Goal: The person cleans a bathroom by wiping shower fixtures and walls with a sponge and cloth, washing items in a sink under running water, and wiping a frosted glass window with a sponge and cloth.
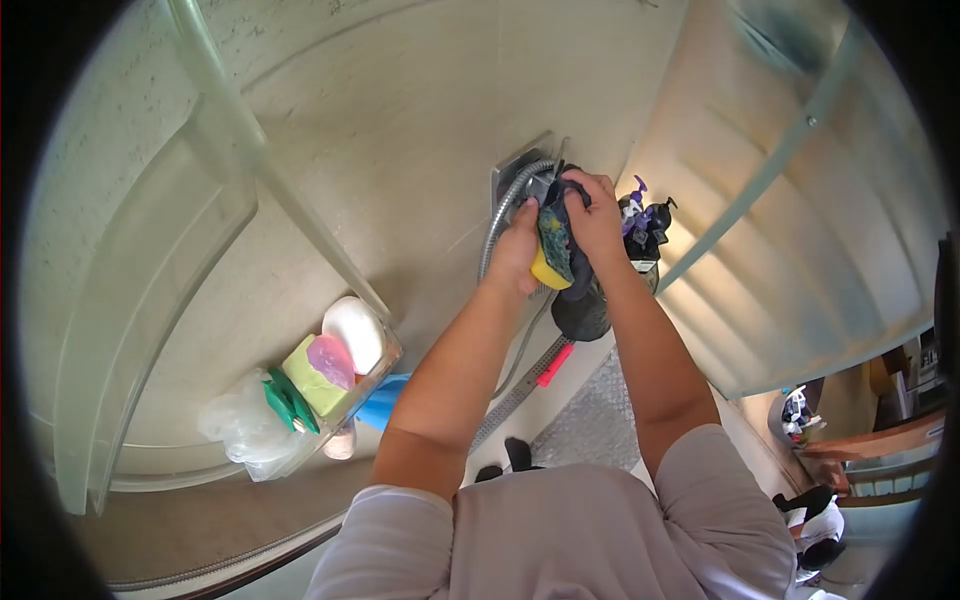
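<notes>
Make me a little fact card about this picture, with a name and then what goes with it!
Left hand: gripping a yellow and green sponge
Right hand: holding something dark, too covered to name
Near the hands: a silvery hose
Right of the hands: pump bottles
Lower left: a see-through bag, a pink thing and a white thing

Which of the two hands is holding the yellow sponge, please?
The left hand: it holds the yellow-and-green sponge, whereas the right hand holds a dark object.
</notes>
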A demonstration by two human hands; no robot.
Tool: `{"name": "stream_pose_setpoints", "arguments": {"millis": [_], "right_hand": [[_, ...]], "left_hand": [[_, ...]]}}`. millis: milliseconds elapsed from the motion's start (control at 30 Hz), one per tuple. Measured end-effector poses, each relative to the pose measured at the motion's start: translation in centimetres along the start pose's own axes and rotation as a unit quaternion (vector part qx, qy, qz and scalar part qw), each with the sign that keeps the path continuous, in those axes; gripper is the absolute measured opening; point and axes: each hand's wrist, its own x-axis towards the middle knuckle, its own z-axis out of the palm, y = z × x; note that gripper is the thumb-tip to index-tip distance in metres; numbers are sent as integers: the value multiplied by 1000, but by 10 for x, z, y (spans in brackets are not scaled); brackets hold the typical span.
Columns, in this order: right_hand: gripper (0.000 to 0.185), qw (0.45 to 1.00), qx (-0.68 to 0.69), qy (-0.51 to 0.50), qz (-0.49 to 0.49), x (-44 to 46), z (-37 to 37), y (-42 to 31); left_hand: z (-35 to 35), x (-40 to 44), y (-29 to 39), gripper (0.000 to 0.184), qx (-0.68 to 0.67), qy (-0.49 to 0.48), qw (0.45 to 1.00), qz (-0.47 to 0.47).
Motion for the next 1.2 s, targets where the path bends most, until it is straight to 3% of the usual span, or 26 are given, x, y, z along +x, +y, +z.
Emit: {"name": "stream_pose_setpoints", "arguments": {"millis": [67,167,267,367,467,567,667,767,867,967,1067,1167,1200], "right_hand": [[22,1000,7,-7,-27,0,-3,0],[21,998,62,5,15,3,2,-13],[20,996,-8,23,-91,5,7,-2],[20,993,98,-1,65,6,2,-11],[20,998,5,17,-65,6,8,4],[20,993,86,-15,74,6,3,-2],[20,999,30,13,2,3,7,-1],[20,997,67,-26,23,4,3,7],[21,984,130,-17,121,3,6,11],[23,984,121,-61,120,0,-3,3],[22,945,246,-65,207,0,-27,-30],[22,922,251,-130,264,-7,-45,-41],[19,941,205,-159,216,-10,-46,-41]], "left_hand": [[5,4,-5,36,-46,-10,999,27],[-6,12,2,31,-24,-33,999,24],[2,8,3,28,-49,-2,998,43],[1,4,3,27,-11,-3,999,35],[2,4,2,28,-50,-16,997,49],[-5,11,-3,28,-33,-23,998,40],[-2,9,-3,28,-45,-5,998,48],[-3,8,-3,28,-47,-15,998,47],[-2,6,-2,29,-48,-18,998,38],[0,1,0,32,-45,-13,998,37],[3,-15,-3,31,59,48,995,68],[-18,-23,-24,33,277,43,929,240],[-17,-31,-22,31,320,54,891,318]]}}
